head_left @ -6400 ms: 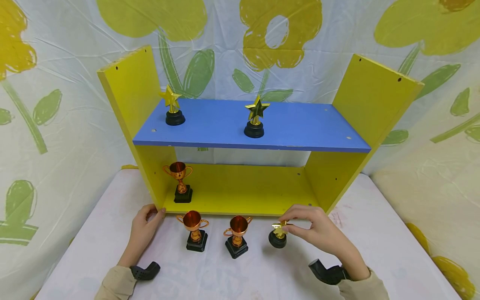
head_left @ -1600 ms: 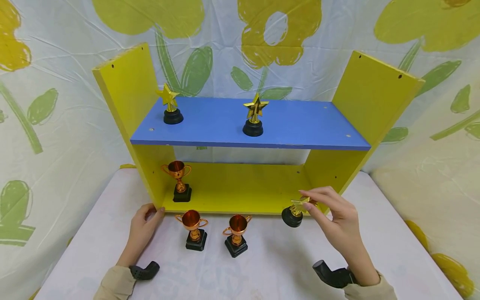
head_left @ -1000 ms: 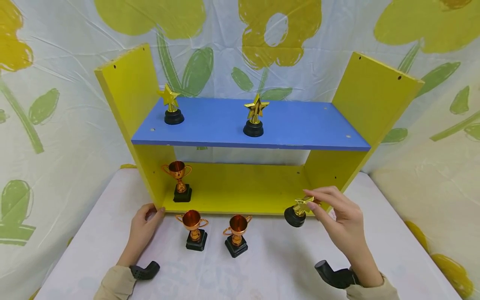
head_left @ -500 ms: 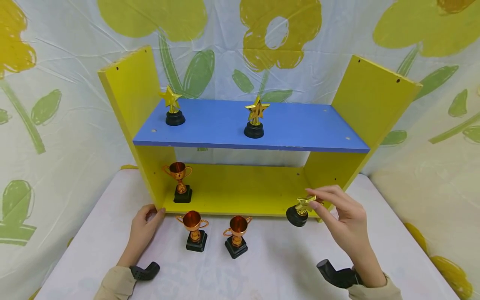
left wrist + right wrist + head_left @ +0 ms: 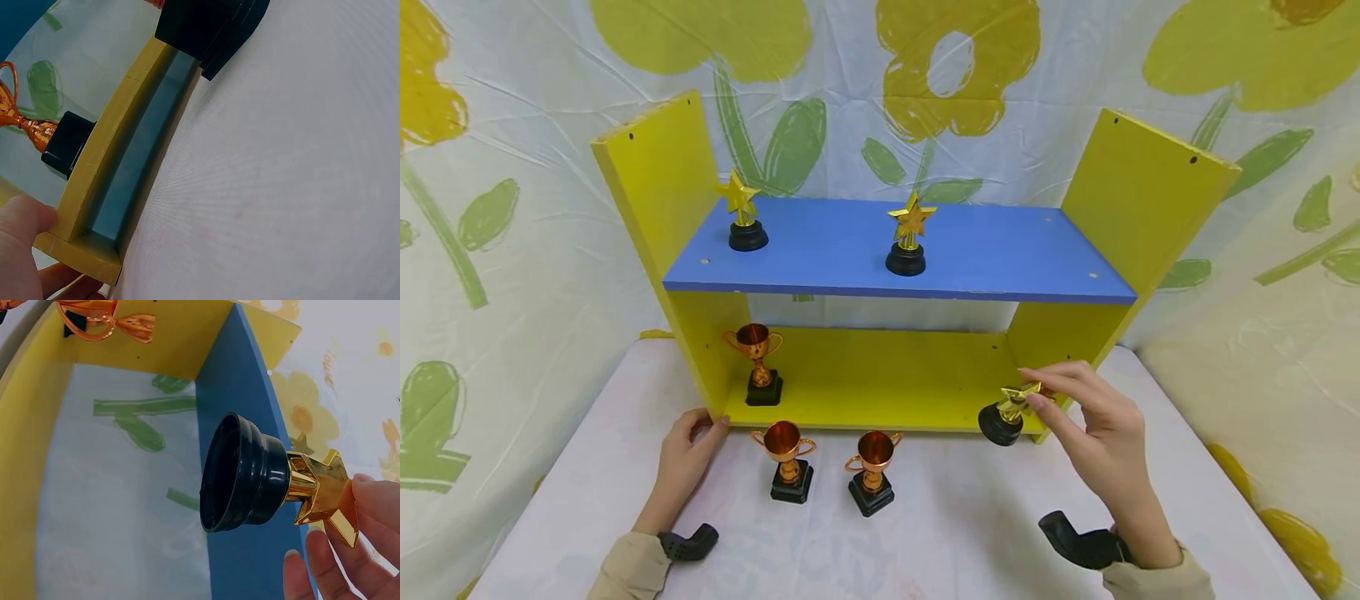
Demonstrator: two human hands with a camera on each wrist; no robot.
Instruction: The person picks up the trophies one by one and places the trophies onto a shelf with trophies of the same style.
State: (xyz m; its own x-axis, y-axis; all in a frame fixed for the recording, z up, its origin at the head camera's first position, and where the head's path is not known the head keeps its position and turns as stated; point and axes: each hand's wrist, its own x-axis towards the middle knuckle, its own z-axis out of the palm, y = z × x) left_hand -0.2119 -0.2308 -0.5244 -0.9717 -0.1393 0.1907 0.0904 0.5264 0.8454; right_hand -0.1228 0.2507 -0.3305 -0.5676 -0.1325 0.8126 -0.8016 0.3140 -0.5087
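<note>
My right hand pinches a gold star trophy by its star, between thumb and fingers. The trophy is tilted in the air before the shelf's lower right front, its black base pointing left. My left hand holds the lower left front corner of the yellow and blue shelf; in the left wrist view the thumb lies on the board, fingers beyond the corner. Two copper cup trophies stand on the table: a left one and a right one.
On the blue upper board stand a left star trophy and a middle star trophy. A copper cup trophy stands at the left of the yellow lower board. A flowered cloth hangs behind.
Since the earliest frame, my right hand has lifted the star trophy off the table and carried it right and up, tilting it. The left hand has stayed at the shelf corner.
</note>
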